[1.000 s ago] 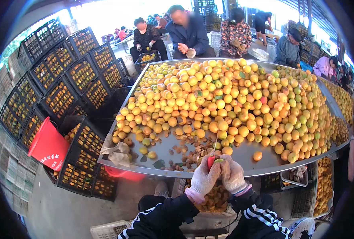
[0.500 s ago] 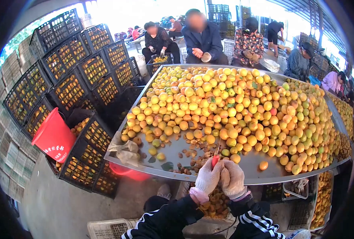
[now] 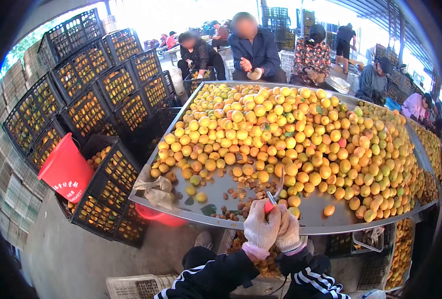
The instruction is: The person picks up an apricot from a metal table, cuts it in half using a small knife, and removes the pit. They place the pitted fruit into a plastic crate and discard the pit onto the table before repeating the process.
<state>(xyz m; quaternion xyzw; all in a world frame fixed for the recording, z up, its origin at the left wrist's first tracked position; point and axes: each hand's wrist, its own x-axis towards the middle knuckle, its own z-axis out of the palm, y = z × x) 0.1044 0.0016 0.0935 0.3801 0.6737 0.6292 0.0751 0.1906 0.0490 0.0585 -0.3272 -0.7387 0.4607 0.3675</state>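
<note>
In the head view, my left hand [image 3: 260, 224], in a pale work glove, is closed round a red-handled cutting tool [image 3: 279, 187]. Its slim, curved metal blade points up and away over the tray, and a second short metal part shows beside the handle. My right hand [image 3: 288, 229], also gloved, presses against the left with its fingers curled; what it holds is hidden. Both hands are at the near edge of a metal tray table [image 3: 308, 212] heaped with yellow-orange apricots [image 3: 290, 134]. Brown stones and pieces [image 3: 236, 197] lie just beyond my hands.
Black crates [image 3: 84, 67] full of fruit are stacked at left, with a red bucket [image 3: 67, 167] before them. A cloth [image 3: 153, 187] lies on the tray's left corner. Below the tray is a container of split fruit [image 3: 268, 266]. Several people sit across the table.
Both hands have moved slightly left and tilted. The tool has turned, so its curved blade now shows more fully. Across the table, a person at the left has bent over a crate.
</note>
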